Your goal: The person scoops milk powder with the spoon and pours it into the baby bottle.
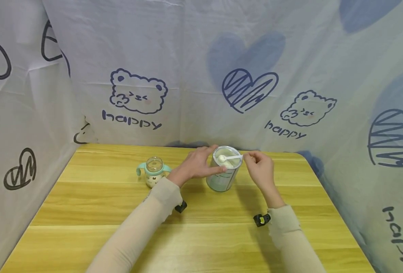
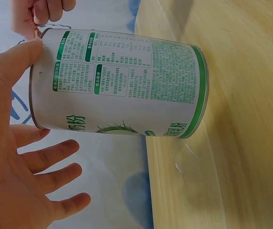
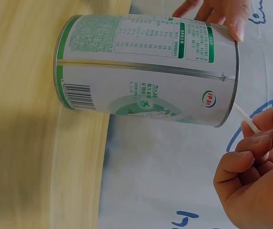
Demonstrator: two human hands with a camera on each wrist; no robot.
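A milk powder can (image 1: 221, 181), white with green print, stands upright and open on the table, pale powder inside. My left hand (image 1: 199, 165) holds it near the rim, thumb on the near side and index finger across on the far side; the other fingers spread out in the left wrist view (image 2: 12, 119). Between the curled fingers of my right hand (image 1: 261, 170) is the handle of a white scoop (image 1: 233, 157). The scoop's bowl carries white powder and sits at the can's mouth. In the right wrist view only the handle (image 3: 247, 119) shows.
Left of the can stands a lidless baby bottle (image 1: 155, 175) with mint-green handles, partly behind the left forearm. A wooden table (image 1: 215, 242) lies under everything. White cloth (image 1: 194, 49) with hearts and bears hangs behind it and along the sides.
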